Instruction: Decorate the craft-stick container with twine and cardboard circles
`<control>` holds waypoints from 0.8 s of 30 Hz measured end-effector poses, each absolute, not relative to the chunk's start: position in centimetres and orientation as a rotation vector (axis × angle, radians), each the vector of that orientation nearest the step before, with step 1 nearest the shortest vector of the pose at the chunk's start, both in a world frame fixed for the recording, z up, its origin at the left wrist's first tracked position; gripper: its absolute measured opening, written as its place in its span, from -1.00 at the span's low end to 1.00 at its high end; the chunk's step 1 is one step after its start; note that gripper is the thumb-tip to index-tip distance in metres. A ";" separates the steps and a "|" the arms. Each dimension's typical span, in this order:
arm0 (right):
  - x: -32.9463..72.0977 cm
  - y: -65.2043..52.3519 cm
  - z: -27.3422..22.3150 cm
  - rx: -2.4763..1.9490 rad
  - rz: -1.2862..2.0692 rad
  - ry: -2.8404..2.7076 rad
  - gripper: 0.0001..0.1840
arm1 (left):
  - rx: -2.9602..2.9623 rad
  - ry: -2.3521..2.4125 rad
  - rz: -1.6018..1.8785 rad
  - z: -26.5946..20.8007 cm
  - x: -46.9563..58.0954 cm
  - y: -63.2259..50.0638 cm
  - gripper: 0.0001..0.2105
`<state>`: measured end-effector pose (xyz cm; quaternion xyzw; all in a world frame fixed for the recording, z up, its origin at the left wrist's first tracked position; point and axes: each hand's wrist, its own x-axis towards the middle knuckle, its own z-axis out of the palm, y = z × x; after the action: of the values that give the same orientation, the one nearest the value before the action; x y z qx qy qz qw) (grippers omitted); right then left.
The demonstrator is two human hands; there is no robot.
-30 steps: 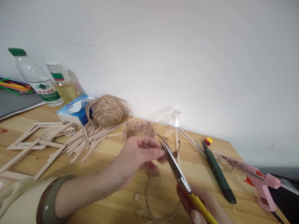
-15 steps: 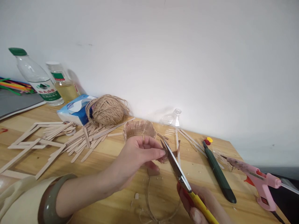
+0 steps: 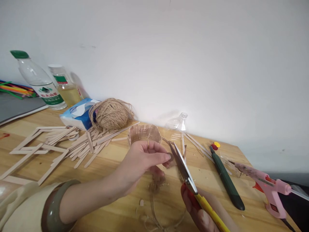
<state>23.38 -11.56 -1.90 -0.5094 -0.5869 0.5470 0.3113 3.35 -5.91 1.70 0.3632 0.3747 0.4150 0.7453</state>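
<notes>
Between the thumb and fingers of my left hand (image 3: 147, 158) is a small brown rounded piece (image 3: 171, 157), mostly covered by the fingertips. My right hand (image 3: 204, 217) grips a pair of scissors (image 3: 189, 182) with yellow handles. Their blades are slightly parted, point away from me and lie just right of the brown piece, seemingly apart from it. Behind my left hand is a clear plastic cup-like bottle base (image 3: 144, 131) with a twine-like edging. Loose twine (image 3: 154, 209) curls on the table below my hands.
A ball of twine (image 3: 111, 114) rests against a tissue pack (image 3: 76, 112). Craft sticks (image 3: 88, 143) are spread at left, near two bottles. On the right lie a dark green cutter (image 3: 227, 180), a pink glue gun (image 3: 267, 185) and a cut clear bottle top (image 3: 180, 121).
The scissors have shifted a little right, away from the brown piece, and their blades look slightly wider apart. My left hand has hardly moved.
</notes>
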 end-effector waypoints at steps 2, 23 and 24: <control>23.1 -11.7 -2.0 -1.361 1.432 -1.468 -0.39 | 0.802 0.830 0.901 1.7 3.4 -5.9 -0.86; 19.3 -11.0 2.9 -1.420 1.201 -1.468 -0.76 | 0.910 0.796 0.699 1.3 3.6 -7.2 -0.87; 19.4 -11.1 2.7 -1.404 1.203 -1.463 -0.77 | 0.901 0.774 0.707 1.4 3.6 -7.2 -0.85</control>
<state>19.35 -11.06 2.73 -0.5503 -0.5734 0.4717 0.3819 3.56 -7.19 1.35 0.4154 0.3569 0.3261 0.7705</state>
